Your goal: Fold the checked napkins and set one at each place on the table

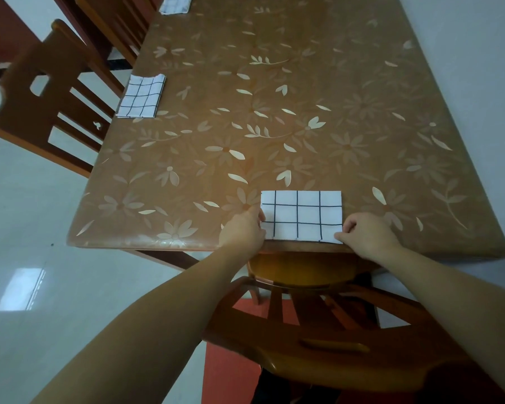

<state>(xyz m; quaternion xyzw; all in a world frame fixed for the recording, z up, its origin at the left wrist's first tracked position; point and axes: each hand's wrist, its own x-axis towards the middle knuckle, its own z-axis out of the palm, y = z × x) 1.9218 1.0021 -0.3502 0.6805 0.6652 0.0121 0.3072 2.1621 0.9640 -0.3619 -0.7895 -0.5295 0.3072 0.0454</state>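
napkin (301, 217), folded flat, lies at the near edge of the table (274, 83). left hand (242, 228) pinches its left side; right hand (368, 233), fingers curled, pinches its near right corner. second napkin (142, 96) and third napkin (175, 3) lie farther along the left edge.

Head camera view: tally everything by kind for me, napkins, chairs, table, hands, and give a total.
White folded cloth napkins with black checks: 3
Brown wooden chairs: 3
Brown table with flower-patterned cover: 1
Hands: 2, left hand and right hand
Total: 9
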